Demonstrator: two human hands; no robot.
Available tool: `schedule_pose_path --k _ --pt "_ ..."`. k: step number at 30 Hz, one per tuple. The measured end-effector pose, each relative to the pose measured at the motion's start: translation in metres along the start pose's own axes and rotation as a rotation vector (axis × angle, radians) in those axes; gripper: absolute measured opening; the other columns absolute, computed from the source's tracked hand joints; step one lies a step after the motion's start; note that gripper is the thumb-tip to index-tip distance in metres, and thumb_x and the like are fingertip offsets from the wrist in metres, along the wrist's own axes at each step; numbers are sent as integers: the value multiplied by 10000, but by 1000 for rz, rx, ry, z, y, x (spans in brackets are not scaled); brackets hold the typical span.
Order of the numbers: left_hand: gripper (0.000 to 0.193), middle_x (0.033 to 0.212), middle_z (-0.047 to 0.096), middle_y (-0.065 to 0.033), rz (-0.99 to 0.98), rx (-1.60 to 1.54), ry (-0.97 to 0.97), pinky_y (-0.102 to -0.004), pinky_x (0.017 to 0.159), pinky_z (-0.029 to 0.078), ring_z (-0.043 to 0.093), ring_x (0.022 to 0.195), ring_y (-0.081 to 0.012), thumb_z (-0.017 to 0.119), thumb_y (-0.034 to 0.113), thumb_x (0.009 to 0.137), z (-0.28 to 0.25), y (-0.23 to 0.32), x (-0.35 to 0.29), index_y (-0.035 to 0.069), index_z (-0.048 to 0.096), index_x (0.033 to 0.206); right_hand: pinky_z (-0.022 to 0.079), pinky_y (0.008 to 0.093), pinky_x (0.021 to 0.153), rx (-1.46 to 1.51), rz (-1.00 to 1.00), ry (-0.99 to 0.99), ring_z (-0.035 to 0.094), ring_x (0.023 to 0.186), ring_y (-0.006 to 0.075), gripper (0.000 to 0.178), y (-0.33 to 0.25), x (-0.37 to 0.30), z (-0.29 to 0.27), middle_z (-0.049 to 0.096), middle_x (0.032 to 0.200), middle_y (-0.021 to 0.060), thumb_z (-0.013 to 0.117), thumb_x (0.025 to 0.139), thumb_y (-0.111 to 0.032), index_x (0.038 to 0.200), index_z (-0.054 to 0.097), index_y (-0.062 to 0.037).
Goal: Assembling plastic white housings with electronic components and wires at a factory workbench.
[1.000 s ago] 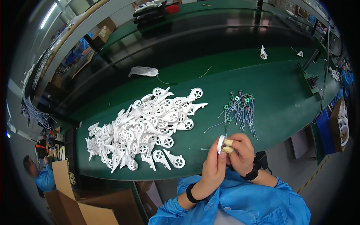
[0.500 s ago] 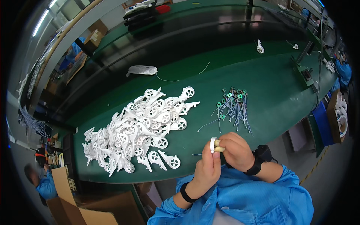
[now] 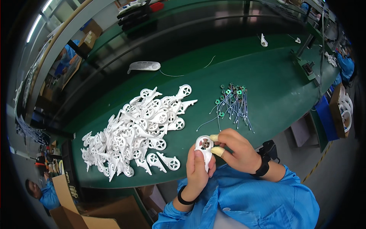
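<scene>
The left hand [image 3: 198, 168] grips one white arm [image 3: 204, 147] by its stem, just in front of the near edge of the green table [image 3: 274, 84]. The right hand [image 3: 238, 150] is closed on the arm's round end, its capped fingertips [image 3: 218, 151] pinching at the small motor [image 3: 206, 144] seated in the ring. The two hands meet on this one piece.

By the look of it, the work is at an early stage. A large pile of white arms [image 3: 135, 129] lies on the table to the left of the hands, and none of them visibly carries a motor. A bundle of wired motors [image 3: 231, 105] waits on the table just beyond the hands. No stack of finished pieces can be made out, so most of the fitting seems left to do.
</scene>
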State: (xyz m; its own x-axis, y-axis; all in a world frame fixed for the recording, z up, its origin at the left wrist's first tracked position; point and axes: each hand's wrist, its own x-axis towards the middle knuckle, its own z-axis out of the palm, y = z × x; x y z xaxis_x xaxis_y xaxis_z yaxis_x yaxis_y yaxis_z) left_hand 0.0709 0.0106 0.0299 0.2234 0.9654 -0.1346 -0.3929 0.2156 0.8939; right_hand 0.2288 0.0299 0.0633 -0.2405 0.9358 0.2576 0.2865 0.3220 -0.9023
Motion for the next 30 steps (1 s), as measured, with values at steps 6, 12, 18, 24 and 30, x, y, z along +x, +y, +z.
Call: schedule_pose_path --k 6,12,18,24,30 --pt "440 649 484 -48 -30 -82 -51 -212 401 318 385 436 -86 238 356 1052 -2 2 -1 19 406 1281 480 317 730 -77 -157 12 570 857 263 254 10 1 -4 547 993 140 632 835 15 1086 592 33" --pt "420 672 516 -31 -65 2 -2 -196 410 331 421 455 -65 271 342 1052 1 0 0 15 446 1250 466 321 733 -124 -133 -46 564 836 260 264 10 8 -5 563 967 125 668 821 -16 1079 616 7" --pt "361 663 512 0 -31 165 56 -183 427 342 431 476 -40 318 266 1049 6 -3 3 0 477 1234 459 408 737 -328 -229 27 543 846 330 228 22 7 10 545 935 143 602 766 44 990 583 8" --pt "422 674 496 4 147 321 41 -180 443 348 431 492 -38 330 295 1046 4 -18 7 -17 428 1313 466 346 706 -154 -152 120 559 817 304 190 36 3 23 552 928 158 610 792 49 962 537 8" --pt "442 698 526 -19 75 200 28 -185 436 371 472 503 -56 318 305 1047 -6 -19 15 -7 384 1353 482 367 769 -82 -142 68 559 889 318 183 21 22 21 542 983 154 601 825 9 994 533 12"
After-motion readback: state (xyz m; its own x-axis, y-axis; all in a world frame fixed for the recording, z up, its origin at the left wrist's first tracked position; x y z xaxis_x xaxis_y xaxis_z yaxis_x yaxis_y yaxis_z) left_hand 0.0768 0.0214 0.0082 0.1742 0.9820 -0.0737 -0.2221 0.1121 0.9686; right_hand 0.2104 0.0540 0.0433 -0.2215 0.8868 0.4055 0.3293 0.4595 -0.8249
